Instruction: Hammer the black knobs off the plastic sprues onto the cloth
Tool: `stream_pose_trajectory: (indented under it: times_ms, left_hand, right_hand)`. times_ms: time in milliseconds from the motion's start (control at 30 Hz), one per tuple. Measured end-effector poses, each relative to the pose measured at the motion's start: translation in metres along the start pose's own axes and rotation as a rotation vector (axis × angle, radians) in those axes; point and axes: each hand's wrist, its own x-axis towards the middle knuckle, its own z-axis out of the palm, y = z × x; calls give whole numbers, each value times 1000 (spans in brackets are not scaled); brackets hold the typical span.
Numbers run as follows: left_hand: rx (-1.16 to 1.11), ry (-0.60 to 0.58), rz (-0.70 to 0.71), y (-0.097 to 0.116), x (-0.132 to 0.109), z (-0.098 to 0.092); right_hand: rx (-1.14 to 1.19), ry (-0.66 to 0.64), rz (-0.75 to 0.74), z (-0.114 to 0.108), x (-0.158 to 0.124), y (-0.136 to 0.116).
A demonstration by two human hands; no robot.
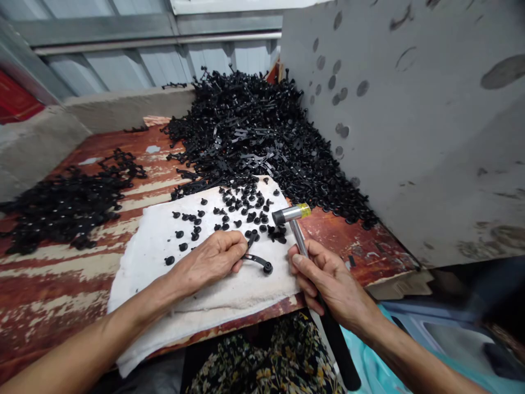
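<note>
My left hand (213, 256) pinches a black linkage part (257, 259), whose curved arm ends in a round cap over the white cloth (159, 284). In my right hand (328, 279) is a small hammer (298, 236), gripped round its shaft, with the black handle hanging below. The hammer's head, dark at one end and yellow at the other, stands above the cloth's right edge. Several small black round-headed pegs (225, 219) lie scattered on the cloth beyond my hands.
A large heap of black parts (246, 126) rises at the back against a grey panel (410, 137) on the right. Another black pile (69, 202) covers the left of the worn red table (135, 241). Turquoise and blue containers (443, 339) stand low at the right.
</note>
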Motion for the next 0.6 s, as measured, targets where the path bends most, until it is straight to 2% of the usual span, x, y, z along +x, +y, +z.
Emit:
stream_pose_trajectory:
  times_ms: [600]
  left_hand:
    - [-27,5,-33,4,-1,-1]
  right_hand:
    - [-3,-3,-33,-1,0,-1]
